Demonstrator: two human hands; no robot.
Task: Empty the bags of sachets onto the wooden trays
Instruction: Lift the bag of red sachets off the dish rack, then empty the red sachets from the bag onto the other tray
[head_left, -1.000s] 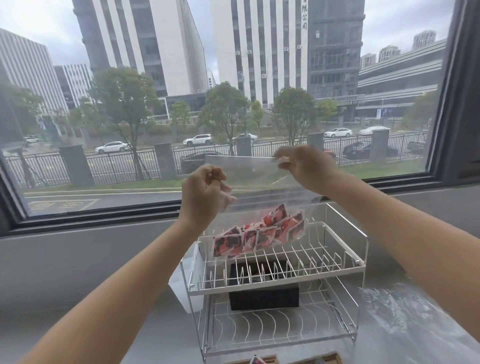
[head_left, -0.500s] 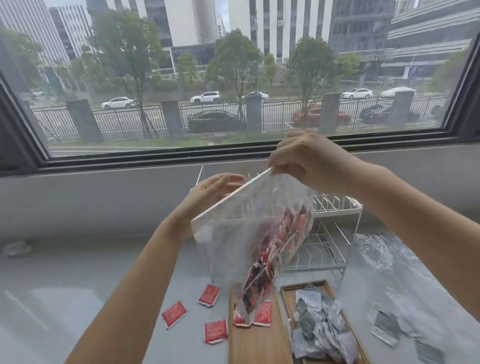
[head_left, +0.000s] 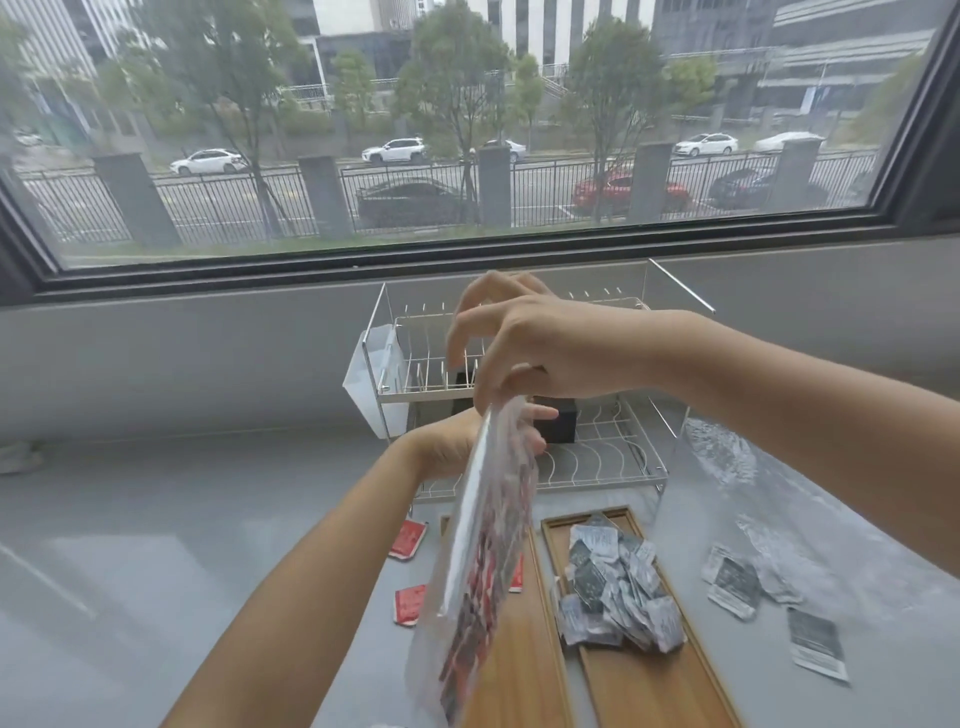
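The clear, floppy plastic bag of red sachets (head_left: 480, 561) hangs over the left wooden tray (head_left: 514, 670), near the middle. It looks light, limp and slick, so the corners or the sealed bottom edge seem the safest hold for tipping. The right hand (head_left: 540, 348) pinches its upper edge, remaining fingers spread loose. The left hand (head_left: 467, 441) sits behind the film; its grip I cannot tell. Red packets crowd inside. The right wooden tray (head_left: 649, 686) carries a heap of silver-grey sachets (head_left: 618, 592), and loose red sachets (head_left: 409, 538) lie left on the grey counter (head_left: 182, 545).
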